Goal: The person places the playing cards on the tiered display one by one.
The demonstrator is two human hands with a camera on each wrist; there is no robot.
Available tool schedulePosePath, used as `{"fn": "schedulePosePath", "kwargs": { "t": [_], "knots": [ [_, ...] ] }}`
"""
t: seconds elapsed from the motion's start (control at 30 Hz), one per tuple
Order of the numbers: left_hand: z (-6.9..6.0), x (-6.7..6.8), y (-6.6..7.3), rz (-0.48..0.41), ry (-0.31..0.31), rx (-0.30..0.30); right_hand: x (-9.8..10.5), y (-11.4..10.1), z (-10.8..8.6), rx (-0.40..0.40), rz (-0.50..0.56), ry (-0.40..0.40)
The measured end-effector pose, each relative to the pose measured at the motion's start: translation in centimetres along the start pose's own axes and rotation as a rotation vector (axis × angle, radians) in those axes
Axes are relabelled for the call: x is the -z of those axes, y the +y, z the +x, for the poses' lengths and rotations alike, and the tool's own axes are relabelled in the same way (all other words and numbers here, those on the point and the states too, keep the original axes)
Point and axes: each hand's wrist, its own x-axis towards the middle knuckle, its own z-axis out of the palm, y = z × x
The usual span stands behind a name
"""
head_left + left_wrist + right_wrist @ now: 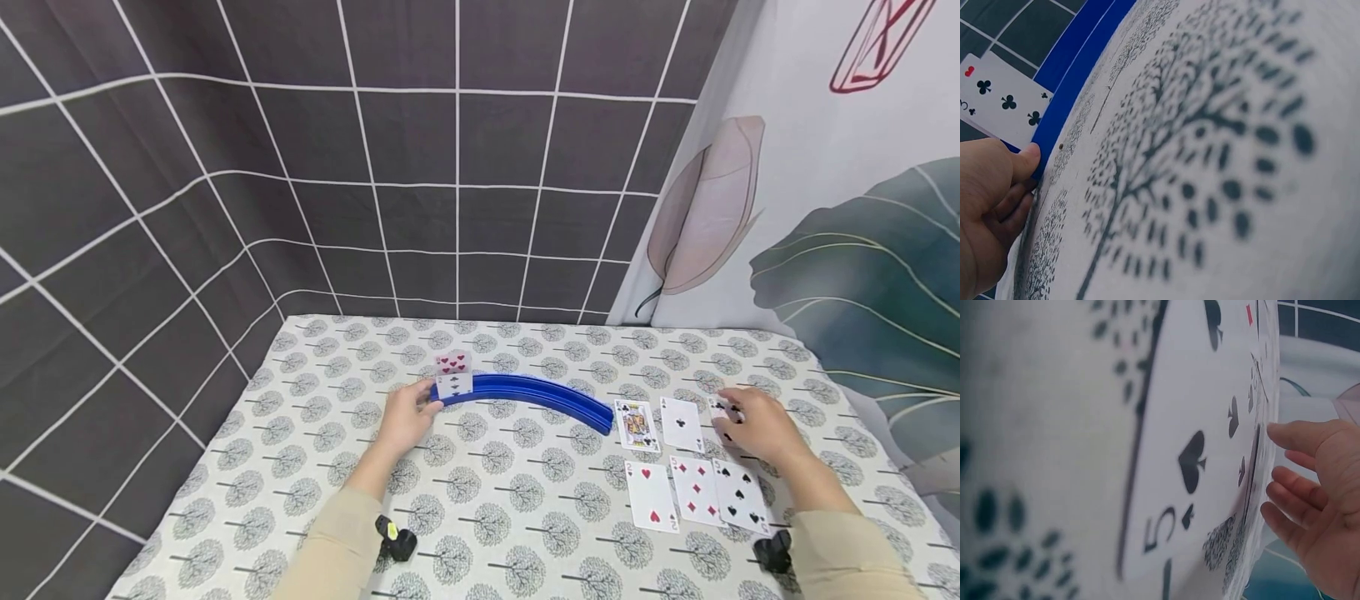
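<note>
My left hand (407, 417) pinches the left end of a curved blue card holder (540, 393), with the thumb on its front side. Beside that thumb, a three of clubs (1007, 100) stands in the holder, and a hearts card (453, 361) rises behind it. Over at the right, my right hand (761, 423) is at a black-suited card (717, 410) that it partly covers. Its thumb and fingers (1297, 490) are spread apart and loosely bent; whether they touch that card cannot be told.
Left of the right hand lie a clubs card (681, 435) and a king of clubs (637, 427). Nearer me are a two of hearts (651, 500), a five of diamonds (692, 479) and a five of spades (741, 496). A tree-patterned cloth (517, 500) covers the table; a dark tiled backdrop (495, 233) hangs behind.
</note>
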Motion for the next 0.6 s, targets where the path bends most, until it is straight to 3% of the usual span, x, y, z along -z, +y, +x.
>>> {"fn": "schedulePosePath", "kwargs": {
  "t": [0.33, 0.6],
  "knots": [
    [0.04, 0.03, -0.08, 0.012, -0.002, -0.006, 0.36, 0.39, -0.04, -0.053, -0.005, -0.042],
    [0.02, 0.01, 0.00, 0.016, -0.005, -0.001, 0.26, 0.68, -0.10, -0.143, -0.019, -0.090]
  ]
}}
